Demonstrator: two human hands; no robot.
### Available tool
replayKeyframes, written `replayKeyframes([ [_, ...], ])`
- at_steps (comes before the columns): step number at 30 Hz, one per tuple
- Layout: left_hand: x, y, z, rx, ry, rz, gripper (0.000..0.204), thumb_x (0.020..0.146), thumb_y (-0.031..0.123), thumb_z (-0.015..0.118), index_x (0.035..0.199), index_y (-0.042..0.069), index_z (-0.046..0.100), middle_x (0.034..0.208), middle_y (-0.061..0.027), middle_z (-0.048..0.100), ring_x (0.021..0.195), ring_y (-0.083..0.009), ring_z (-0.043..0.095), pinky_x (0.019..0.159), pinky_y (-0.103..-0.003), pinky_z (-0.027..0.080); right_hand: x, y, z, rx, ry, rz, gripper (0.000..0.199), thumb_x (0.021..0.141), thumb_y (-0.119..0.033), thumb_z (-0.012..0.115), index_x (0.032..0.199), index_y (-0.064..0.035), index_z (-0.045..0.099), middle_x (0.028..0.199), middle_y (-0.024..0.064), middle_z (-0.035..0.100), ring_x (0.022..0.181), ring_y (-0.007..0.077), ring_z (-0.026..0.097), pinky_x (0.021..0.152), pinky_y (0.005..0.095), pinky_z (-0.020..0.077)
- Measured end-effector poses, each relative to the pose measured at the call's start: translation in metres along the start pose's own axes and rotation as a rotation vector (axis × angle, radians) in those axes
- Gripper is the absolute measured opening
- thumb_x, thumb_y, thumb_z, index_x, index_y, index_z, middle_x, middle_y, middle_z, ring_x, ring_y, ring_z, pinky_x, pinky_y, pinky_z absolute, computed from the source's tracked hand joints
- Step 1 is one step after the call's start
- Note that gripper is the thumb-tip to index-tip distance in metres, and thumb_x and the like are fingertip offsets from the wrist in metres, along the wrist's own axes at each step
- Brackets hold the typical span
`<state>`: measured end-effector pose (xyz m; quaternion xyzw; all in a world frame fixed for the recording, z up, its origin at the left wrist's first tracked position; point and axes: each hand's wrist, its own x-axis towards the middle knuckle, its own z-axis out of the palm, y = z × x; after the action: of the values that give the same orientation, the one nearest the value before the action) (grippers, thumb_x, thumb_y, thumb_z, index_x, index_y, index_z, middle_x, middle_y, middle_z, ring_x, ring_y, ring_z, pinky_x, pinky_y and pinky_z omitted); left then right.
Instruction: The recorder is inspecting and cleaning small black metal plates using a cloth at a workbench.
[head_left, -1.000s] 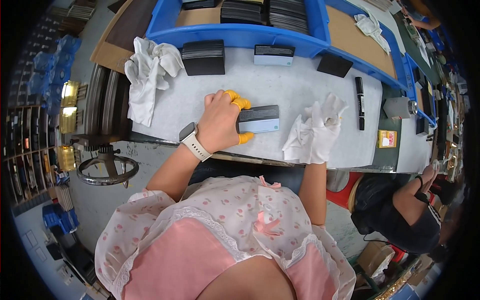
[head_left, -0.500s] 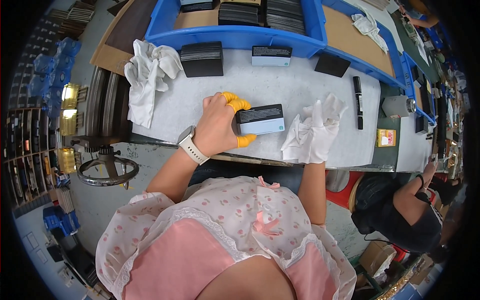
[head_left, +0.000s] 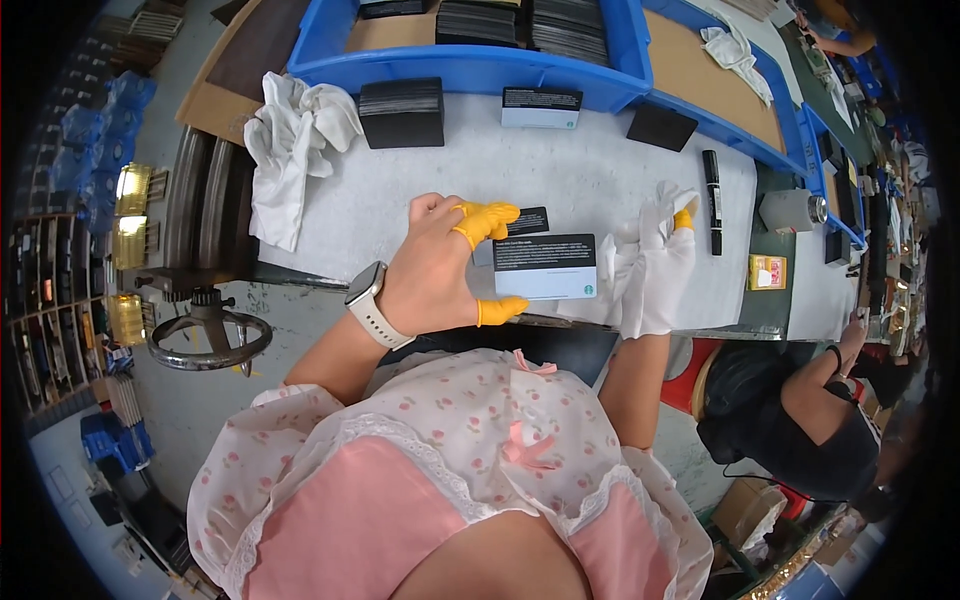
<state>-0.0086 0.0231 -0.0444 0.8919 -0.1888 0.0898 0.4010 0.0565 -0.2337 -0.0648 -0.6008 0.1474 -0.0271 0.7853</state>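
Note:
My left hand (head_left: 432,265) wears yellow finger cots and a pale watch at its wrist. Its thumb and fingers grip a card (head_left: 545,282), black above and light blue below, by the left edge. The card is lifted and tilted toward me. Behind it, partly covered, another black-topped card (head_left: 530,218) lies on the table. To the right of the card, my right hand (head_left: 655,262) is wrapped in white fabric and appears closed on a white cloth (head_left: 632,290). One yellow fingertip pokes out; its other fingers are hidden.
Along the back stand a black card stack (head_left: 402,113), a two-tone card (head_left: 541,107) and a black card (head_left: 662,127), before a blue bin (head_left: 470,68). White gloves (head_left: 285,160) lie left. A marker (head_left: 712,202) and bottle (head_left: 793,211) sit right. Another person (head_left: 790,420) is nearby.
The card in my left hand has come up toward me and slightly right, exposing another card behind it. My right hand has shifted slightly right, and a yellow fingertip now shows.

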Motion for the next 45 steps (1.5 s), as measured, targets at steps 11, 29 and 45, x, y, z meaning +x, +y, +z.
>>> replayKeyframes([
  [11,-0.007,-0.002,0.012,-0.094,0.092,0.03,0.099,0.066,0.038,0.096,0.149,0.008,0.052,0.122,-0.0058,0.069,0.113,-0.0264,0.059,0.107,-0.045,0.032,-0.041,-0.009,0.022,-0.135,-0.26,-0.03,0.053,0.104,-0.004,0.067,0.152,0.004,0.047,0.147,0.0101,0.058,0.129,0.0143,0.057,0.111,0.0292,0.043],
  [29,-0.02,-0.008,0.018,-0.278,0.175,0.017,0.09,0.065,0.033,0.1,0.14,0.009,0.058,0.123,0.0009,0.071,0.097,-0.0178,0.058,0.107,-0.04,0.034,-0.007,0.001,-0.011,-0.692,-0.013,-0.315,0.027,0.103,-0.008,0.069,0.127,-0.0003,0.06,0.101,0.0053,0.068,0.092,0.0154,0.067,0.084,0.0282,0.0542],
  [45,-0.016,0.01,0.026,-0.444,0.314,0.085,0.1,0.066,0.036,0.1,0.148,0.007,0.051,0.135,-0.0063,0.069,0.109,-0.0239,0.059,0.107,-0.044,0.036,-0.076,0.015,-0.016,-0.657,-0.262,-0.517,0.036,0.079,0.002,0.084,0.112,-0.0042,0.069,0.117,0.0135,0.069,0.094,0.0259,0.072,0.074,0.0349,0.0567],
])
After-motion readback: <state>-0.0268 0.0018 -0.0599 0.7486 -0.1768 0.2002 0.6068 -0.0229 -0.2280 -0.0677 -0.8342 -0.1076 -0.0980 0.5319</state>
